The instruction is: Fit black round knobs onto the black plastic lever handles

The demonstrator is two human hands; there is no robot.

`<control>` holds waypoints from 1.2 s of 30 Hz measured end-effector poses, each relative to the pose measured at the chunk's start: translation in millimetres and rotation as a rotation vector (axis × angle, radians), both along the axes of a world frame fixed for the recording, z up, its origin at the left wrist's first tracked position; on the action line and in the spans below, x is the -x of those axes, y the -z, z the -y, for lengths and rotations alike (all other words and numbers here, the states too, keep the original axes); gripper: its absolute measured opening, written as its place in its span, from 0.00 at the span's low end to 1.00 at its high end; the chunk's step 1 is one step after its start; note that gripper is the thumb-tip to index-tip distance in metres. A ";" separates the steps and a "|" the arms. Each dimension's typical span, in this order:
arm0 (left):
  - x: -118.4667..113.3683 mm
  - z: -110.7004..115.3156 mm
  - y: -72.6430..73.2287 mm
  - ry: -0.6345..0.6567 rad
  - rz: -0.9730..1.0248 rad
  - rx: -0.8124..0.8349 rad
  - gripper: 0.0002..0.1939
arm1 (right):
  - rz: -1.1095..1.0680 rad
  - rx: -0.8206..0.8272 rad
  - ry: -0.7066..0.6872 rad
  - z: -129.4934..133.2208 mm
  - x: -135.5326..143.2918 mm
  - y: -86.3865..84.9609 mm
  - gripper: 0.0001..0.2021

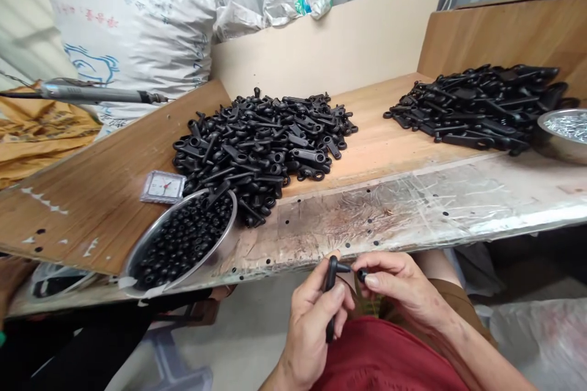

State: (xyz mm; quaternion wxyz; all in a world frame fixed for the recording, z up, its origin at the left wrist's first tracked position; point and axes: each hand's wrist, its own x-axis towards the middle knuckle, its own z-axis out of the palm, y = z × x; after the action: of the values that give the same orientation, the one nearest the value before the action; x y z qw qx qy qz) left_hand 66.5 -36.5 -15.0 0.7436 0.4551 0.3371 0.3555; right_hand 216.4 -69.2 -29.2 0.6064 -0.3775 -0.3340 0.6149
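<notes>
My left hand [314, 324] is closed around a black plastic crank handle [331, 284], whose short tapered peg points right. Between the thumb and fingers of my right hand [403, 284] is a small black bead-like cap [362, 274], just off the peg's tip; whether they touch I cannot tell. Both hands are in front of the table edge, above my lap. Up and to the left, a metal bowl [232, 223] holds many similar small black pieces. Behind it lies a large heap of black crank handles [270, 140].
A second pile of black parts [481, 107] lies at the right, beside a metal bowl [548, 143] of small silvery pieces. A small square clock [162, 187] stands by the left bowl. An electric screwdriver [101, 93] hangs at the left, before a white sack [137, 30]. Another person's arm shows far left.
</notes>
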 end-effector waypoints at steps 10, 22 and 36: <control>2.4 6.9 7.9 -0.054 0.005 0.160 0.16 | 0.518 -0.252 0.051 8.8 -0.6 -9.5 0.08; 12.9 12.3 17.6 -0.083 -0.081 -0.127 0.14 | -0.114 0.038 -0.005 7.9 24.3 10.2 0.12; 21.0 11.4 35.7 -0.160 -0.349 -0.456 0.19 | -0.325 0.145 0.061 0.5 43.9 8.9 0.12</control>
State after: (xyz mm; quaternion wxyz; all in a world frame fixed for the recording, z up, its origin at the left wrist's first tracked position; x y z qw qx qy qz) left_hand 45.6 -47.9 -50.8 0.5228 0.6366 0.4059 0.3959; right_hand 172.5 -69.7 -38.1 0.6420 -0.3260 -0.1747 0.6716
